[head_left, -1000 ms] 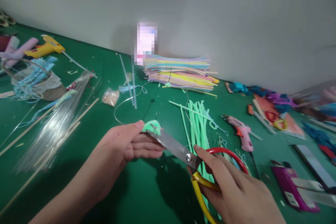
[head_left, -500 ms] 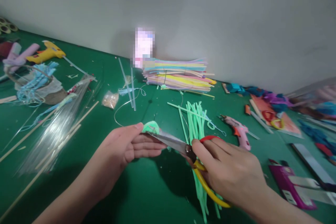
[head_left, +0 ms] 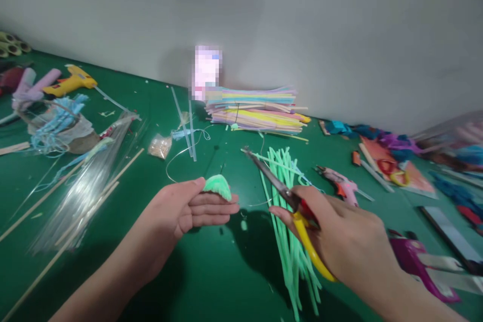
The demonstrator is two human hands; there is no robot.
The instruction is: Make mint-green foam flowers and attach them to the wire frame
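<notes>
Between the thumb and fingers of my left hand [head_left: 188, 206] is a small light-green fuzzy piece, rounded like a fan [head_left: 218, 187], with a fringed lower edge. The other fingers of that hand lie stretched out under it. My right hand [head_left: 335, 226] grips a pair of scissors [head_left: 289, 198] with yellow and red handles; the blades look closed and point up and left, apart from the green piece. Below the scissors lies a loose bundle of light-green pipe cleaners [head_left: 283, 241]. A small green scrap [head_left: 244, 225] is on the table between my hands.
Bundled pastel pipe cleaners [head_left: 260, 105] lie by the wall. At left are a yellow glue gun [head_left: 71, 80], a basket [head_left: 81, 136] and clear sticks [head_left: 86, 196]. A pink glue gun [head_left: 341, 183] and a magenta tool [head_left: 413, 261] lie at right on the green table [head_left: 211, 282].
The scissors have moved off the green piece, up and to the right, and their blades have swung upward with my right hand. My left hand stays nearly in place.
</notes>
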